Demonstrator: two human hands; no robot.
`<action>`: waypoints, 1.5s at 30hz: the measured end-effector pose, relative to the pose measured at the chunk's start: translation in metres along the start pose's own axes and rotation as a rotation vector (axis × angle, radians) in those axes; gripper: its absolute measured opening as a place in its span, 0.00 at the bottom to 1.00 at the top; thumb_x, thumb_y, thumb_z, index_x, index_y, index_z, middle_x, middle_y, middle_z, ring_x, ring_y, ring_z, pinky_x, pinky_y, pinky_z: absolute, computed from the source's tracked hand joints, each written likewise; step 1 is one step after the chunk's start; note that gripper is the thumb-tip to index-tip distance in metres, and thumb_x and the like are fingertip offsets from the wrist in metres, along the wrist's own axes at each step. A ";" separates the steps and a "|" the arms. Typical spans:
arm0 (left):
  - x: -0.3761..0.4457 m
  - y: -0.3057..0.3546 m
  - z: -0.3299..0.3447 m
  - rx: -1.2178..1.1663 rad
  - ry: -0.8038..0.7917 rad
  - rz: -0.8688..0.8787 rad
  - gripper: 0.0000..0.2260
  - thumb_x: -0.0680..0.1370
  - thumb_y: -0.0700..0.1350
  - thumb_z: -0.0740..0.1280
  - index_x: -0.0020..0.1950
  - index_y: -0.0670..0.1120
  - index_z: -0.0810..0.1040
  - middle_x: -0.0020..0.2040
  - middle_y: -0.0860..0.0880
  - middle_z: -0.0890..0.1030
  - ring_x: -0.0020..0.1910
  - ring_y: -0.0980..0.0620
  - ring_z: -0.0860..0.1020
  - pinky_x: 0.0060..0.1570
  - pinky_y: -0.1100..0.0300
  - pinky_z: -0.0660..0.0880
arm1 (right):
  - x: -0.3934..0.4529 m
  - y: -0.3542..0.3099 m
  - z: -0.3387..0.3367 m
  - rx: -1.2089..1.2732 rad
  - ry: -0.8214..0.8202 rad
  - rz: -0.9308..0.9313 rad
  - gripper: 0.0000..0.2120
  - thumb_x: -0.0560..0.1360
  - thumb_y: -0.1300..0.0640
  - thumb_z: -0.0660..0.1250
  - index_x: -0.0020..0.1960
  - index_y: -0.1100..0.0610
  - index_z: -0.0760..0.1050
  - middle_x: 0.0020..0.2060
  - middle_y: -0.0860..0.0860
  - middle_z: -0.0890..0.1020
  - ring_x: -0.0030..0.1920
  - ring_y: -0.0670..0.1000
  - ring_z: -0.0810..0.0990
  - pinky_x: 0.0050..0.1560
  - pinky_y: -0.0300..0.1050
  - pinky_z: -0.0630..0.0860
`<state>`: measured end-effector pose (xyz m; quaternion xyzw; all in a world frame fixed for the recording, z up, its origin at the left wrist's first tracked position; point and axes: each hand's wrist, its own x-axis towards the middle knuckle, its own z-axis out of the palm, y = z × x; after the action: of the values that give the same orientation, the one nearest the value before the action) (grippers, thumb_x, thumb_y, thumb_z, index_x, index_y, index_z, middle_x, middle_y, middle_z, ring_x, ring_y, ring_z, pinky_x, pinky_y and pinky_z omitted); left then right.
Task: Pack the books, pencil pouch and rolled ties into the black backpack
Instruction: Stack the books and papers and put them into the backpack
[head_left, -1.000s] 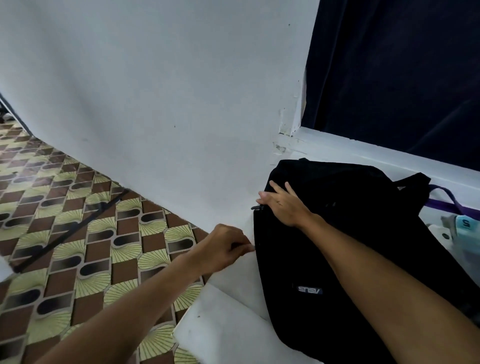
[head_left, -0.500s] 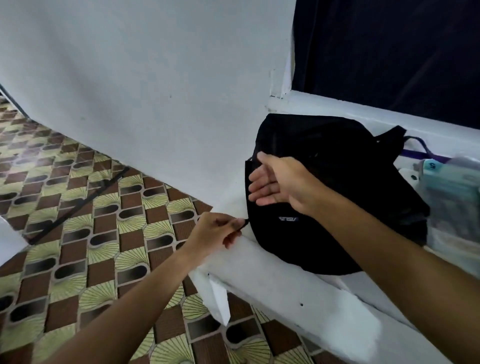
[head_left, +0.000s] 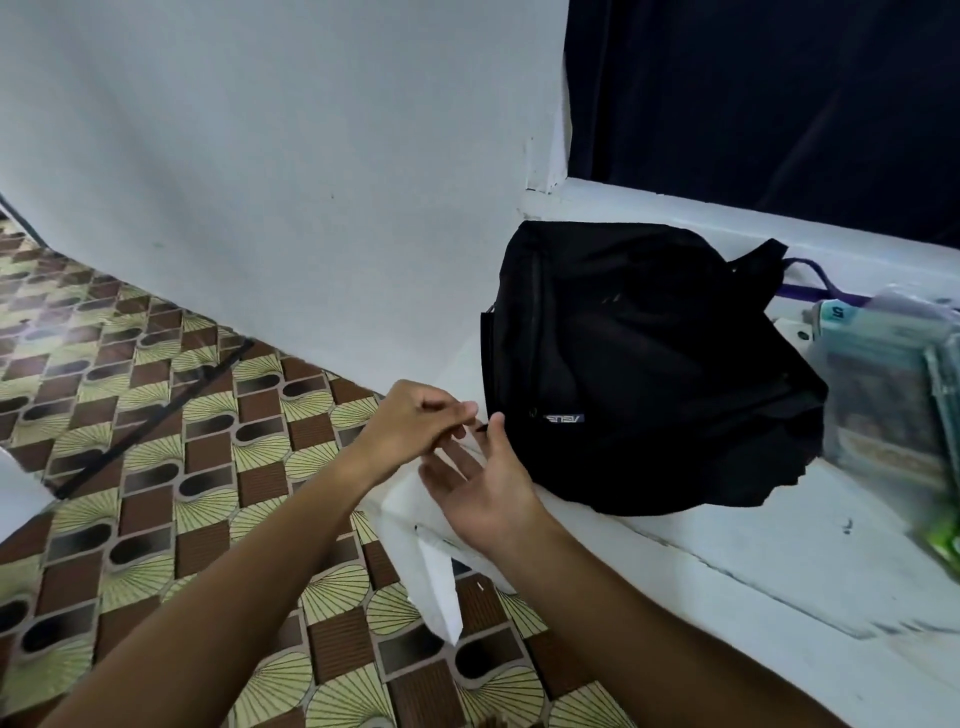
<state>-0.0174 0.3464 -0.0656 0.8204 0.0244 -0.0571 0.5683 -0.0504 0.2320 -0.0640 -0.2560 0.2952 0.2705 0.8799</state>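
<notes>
The left hand (head_left: 415, 423) is pinching a small dark zipper pull (head_left: 482, 427) at the near left edge of the black backpack (head_left: 639, 374), fingers curled tight on it. The right hand (head_left: 480, 480) is hovering just beside it, palm up, fingers apart and holding nothing. The backpack is lying flat on the white counter (head_left: 727, 551). To its right, a stack of books (head_left: 883, 395) is waiting. I think the bag is being opened. Next, that zipper needs pulling along while the other hand steadies the bag.
</notes>
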 end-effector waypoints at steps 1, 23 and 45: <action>0.002 0.002 -0.002 0.050 0.035 0.001 0.13 0.77 0.47 0.71 0.39 0.39 0.84 0.26 0.53 0.78 0.23 0.60 0.70 0.28 0.68 0.67 | 0.004 0.002 0.002 0.045 -0.001 -0.014 0.18 0.79 0.45 0.62 0.60 0.57 0.75 0.56 0.58 0.80 0.57 0.59 0.78 0.63 0.53 0.74; 0.074 -0.019 0.034 -0.164 0.104 -0.190 0.25 0.74 0.44 0.75 0.27 0.48 0.59 0.29 0.48 0.63 0.28 0.50 0.66 0.31 0.59 0.69 | -0.063 -0.014 -0.071 0.071 -0.144 0.070 0.12 0.75 0.55 0.65 0.34 0.58 0.72 0.24 0.48 0.67 0.23 0.46 0.66 0.27 0.38 0.63; -0.002 0.028 0.084 0.287 -0.148 0.601 0.23 0.75 0.51 0.70 0.28 0.39 0.68 0.26 0.53 0.65 0.25 0.59 0.64 0.29 0.72 0.61 | -0.119 -0.141 -0.128 0.136 -0.271 -0.089 0.11 0.73 0.58 0.64 0.33 0.58 0.71 0.22 0.44 0.65 0.20 0.42 0.64 0.22 0.34 0.59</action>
<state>-0.0223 0.2584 -0.0683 0.8562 -0.2679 0.0507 0.4389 -0.0914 0.0130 -0.0336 -0.1699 0.1797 0.2427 0.9380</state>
